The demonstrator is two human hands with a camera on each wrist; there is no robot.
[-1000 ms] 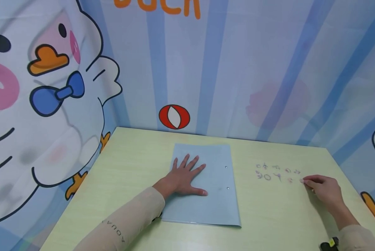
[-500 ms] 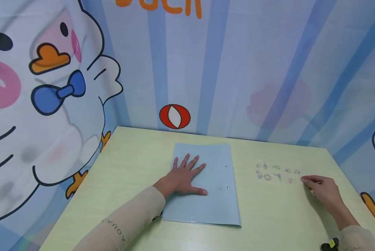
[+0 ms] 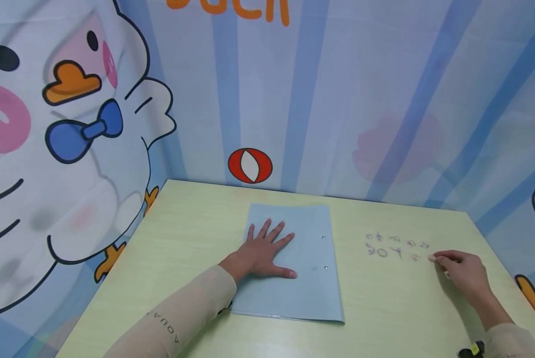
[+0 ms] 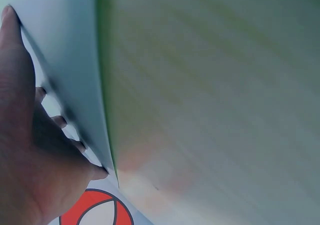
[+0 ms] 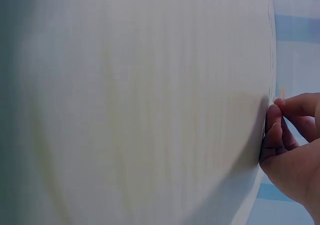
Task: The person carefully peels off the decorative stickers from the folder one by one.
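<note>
My left hand lies flat with spread fingers on a light blue file folder in the middle of the table. The folder's edge and the fingers resting on it also show in the left wrist view. At the right, my right hand pinches a tiny pale piece between thumb and forefinger, close over the table. What the piece is I cannot tell. To its left lie several tiny purplish, see-through pieces in two uneven rows. In the right wrist view the curled fingers hide most of the pinched piece.
The pale wood-look table ends at the back against a blue striped cloth backdrop printed with a duck. A dark device with a yellow mark sits at the right wrist, by the sleeve.
The right fingertips shift very slightly, and the pale piece, hardly visible half a second ago, shows again at their tips. The left hand and the folder stay put.
</note>
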